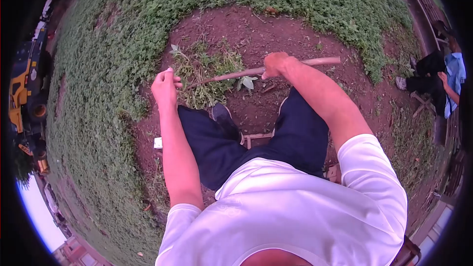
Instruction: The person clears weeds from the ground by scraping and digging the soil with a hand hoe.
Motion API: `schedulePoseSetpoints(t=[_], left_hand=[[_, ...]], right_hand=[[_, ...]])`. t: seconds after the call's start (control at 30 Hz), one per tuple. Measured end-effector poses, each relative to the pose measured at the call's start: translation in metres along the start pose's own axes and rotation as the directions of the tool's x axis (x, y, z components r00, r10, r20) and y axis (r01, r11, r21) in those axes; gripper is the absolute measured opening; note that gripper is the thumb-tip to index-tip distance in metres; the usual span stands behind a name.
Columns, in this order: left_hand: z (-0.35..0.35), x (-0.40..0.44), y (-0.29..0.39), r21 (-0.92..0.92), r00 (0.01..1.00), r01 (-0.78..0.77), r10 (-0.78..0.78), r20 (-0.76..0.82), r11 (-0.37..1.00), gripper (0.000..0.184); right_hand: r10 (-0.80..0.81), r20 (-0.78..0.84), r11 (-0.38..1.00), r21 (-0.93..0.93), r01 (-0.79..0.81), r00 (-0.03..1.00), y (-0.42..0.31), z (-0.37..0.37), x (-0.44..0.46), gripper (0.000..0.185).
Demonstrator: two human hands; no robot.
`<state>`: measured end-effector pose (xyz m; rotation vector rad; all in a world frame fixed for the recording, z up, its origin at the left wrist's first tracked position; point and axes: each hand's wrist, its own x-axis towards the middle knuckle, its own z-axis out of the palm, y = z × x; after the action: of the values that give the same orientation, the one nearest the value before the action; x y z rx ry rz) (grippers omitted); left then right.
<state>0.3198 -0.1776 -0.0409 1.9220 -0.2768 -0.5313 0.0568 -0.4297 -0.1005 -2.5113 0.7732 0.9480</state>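
My right hand (pixel 276 64) is wrapped round a long wooden stick (pixel 231 76), gripping it nearer its thick right end. The stick slants across in front of my knees and thins toward the left. Close to its thin end is my left hand (pixel 166 86), with fingers curled and the thumb pressed up against them; whether anything small is pinched there is hidden. Below the stick lies a heap of pulled-looking weeds (pixel 204 64) with roots or dry stems. A pale broad leaf (pixel 246 83) rests just under the stick.
Bare reddish soil (pixel 217 22) surrounds my feet, ringed by dense low green plants (pixel 113 49). A small white box (pixel 157 143) sits by my left forearm. A low seat frame (pixel 257 137) shows between my legs. Another person (pixel 451 76) sits at far right; a yellow machine (pixel 24 93) stands at far left.
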Motion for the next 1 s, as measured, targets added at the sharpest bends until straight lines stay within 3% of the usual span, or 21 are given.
schedulePoseSetpoints(t=[0.1,0.2,0.27,0.33,0.37,0.53,0.8,1.0], left_hand=[[-0.011,0.0,0.002,-0.06,0.999,0.021,-0.023,-0.033,0.998,0.028],[-0.019,0.008,-0.001,-0.109,0.997,0.04,-0.046,-0.056,0.993,0.029],[-0.028,0.01,-0.004,-0.192,0.998,0.04,-0.047,-0.036,0.98,0.028],[-0.034,0.014,-0.007,-0.205,0.996,0.058,-0.07,-0.05,0.977,0.027],[-0.038,0.015,-0.009,-0.23,0.996,0.067,-0.08,-0.047,0.971,0.027],[-0.054,0.018,-0.016,-0.312,0.991,0.093,-0.118,-0.062,0.945,0.025],[-0.068,0.01,-0.018,-0.378,0.992,0.051,-0.092,-0.09,0.925,0.026],[-0.07,0.011,-0.016,-0.455,0.987,-0.006,-0.068,-0.146,0.89,0.027]], right_hand=[[0.023,0.038,1.0,-0.008,-0.023,0.999,-0.01,0.008,0.033,0.049],[-0.023,-0.026,0.998,0.058,0.025,0.999,-0.022,0.003,0.042,0.045],[-0.07,0.03,0.996,0.058,0.068,0.997,-0.042,-0.017,0.035,0.047],[-0.084,-0.099,0.996,0.033,0.087,0.992,-0.044,-0.02,0.043,0.056],[-0.096,-0.089,0.994,0.037,0.1,0.991,-0.046,-0.019,0.045,0.056],[0.025,-0.068,1.0,0.012,-0.024,0.997,-0.016,-0.024,0.038,0.072],[0.267,-0.04,0.949,0.184,-0.256,0.963,0.08,0.012,-0.037,0.081],[0.304,-0.073,0.952,0.072,-0.299,0.95,0.106,0.038,-0.08,0.078]])
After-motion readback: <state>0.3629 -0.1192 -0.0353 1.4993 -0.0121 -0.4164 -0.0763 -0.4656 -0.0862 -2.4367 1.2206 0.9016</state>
